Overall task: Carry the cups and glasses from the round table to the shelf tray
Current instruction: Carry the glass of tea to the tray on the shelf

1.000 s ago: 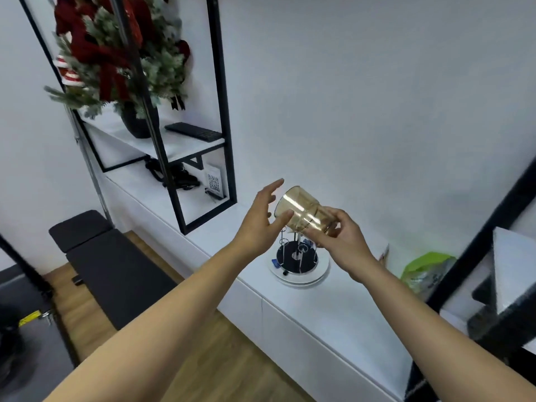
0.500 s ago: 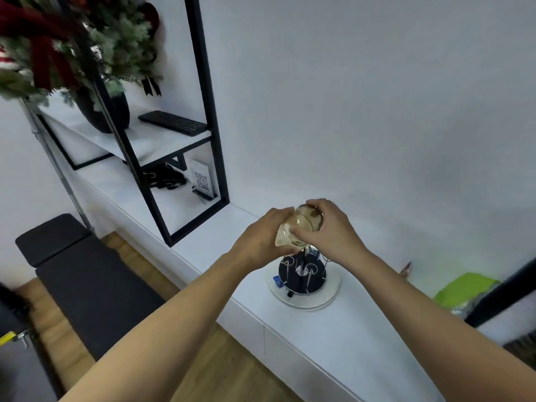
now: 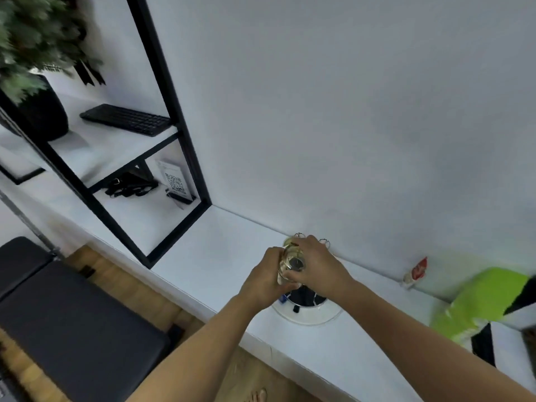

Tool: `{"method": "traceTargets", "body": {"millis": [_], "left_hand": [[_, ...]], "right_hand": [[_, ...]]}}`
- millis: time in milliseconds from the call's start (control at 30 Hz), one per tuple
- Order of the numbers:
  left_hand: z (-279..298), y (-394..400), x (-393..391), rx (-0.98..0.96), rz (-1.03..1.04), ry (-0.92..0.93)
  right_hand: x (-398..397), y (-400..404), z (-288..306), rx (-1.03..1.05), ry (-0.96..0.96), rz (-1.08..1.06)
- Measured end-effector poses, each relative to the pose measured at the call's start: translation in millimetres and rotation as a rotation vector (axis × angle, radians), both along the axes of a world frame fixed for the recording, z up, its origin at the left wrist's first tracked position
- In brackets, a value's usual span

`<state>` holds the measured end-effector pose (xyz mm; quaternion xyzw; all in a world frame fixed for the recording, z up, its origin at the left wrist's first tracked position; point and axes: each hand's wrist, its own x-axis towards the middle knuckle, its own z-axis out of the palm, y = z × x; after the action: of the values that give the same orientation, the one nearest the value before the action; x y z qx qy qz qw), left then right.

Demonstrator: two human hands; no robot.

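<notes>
Amber glass [image 3: 291,264] held over round tray [image 3: 307,317], lower centre.
Left hand [image 3: 265,278] and right hand [image 3: 317,266] grip it upside down, base toward camera, axis near vertical.

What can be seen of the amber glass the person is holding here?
The amber glass looks like clear, amber-tinted glass or plastic; motion blur hides finer detail. It seems turned upside down, its round base facing the camera. Both hands grip it: the left hand around its left side, the right hand across the right and top. It is held above the round white cup rack with wire prongs on the white counter.
</notes>
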<state>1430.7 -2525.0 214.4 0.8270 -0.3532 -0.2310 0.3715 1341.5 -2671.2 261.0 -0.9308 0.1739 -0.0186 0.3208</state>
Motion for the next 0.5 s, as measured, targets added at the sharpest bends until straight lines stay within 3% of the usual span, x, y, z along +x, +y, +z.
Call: {"method": "traceTargets", "body": {"millis": [500], "left_hand": [[-101.7, -17.7, 46.8, 0.062, -0.201, 0.157]], "right_hand": [[39.6, 11.7, -82.7, -0.042, 0.331, -0.163]]}}
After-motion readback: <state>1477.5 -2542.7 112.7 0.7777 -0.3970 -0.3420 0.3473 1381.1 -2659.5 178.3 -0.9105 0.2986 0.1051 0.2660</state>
